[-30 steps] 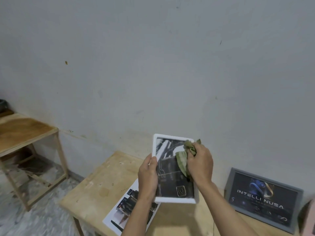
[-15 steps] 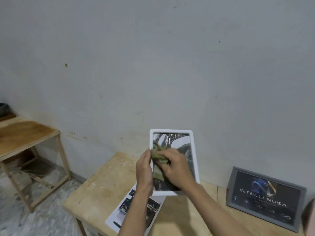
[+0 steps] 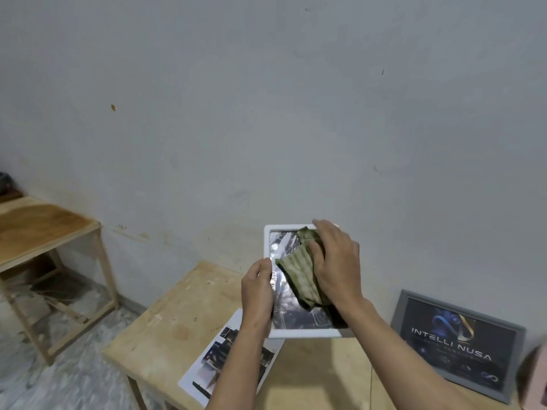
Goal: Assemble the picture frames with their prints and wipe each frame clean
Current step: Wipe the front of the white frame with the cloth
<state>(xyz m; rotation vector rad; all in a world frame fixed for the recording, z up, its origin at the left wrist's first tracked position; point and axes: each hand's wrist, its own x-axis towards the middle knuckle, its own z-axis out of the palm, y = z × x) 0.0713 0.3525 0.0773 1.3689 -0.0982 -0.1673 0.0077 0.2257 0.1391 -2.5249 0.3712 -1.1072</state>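
Note:
I hold a white picture frame (image 3: 302, 332) upright above the wooden table (image 3: 177, 321), its glass showing a dark print. My left hand (image 3: 256, 294) grips the frame's left edge. My right hand (image 3: 336, 264) presses a green striped cloth (image 3: 299, 276) against the upper right of the glass, fingers spread over it. A loose printed sheet (image 3: 213, 362) lies on the table under my left forearm. A grey frame (image 3: 455, 344) with an "INTELLI NUSA" print leans against the wall at the right.
A second wooden table (image 3: 38, 229) stands at the left beside the wall, with an open frame underneath. A pale pink object (image 3: 535, 377) shows at the right edge. The floor (image 3: 59, 377) between the tables is speckled grey.
My right hand swept the cloth from the frame's left side across to its upper right, and the cloth has spread out over the glass. The left hand keeps its hold on the left edge.

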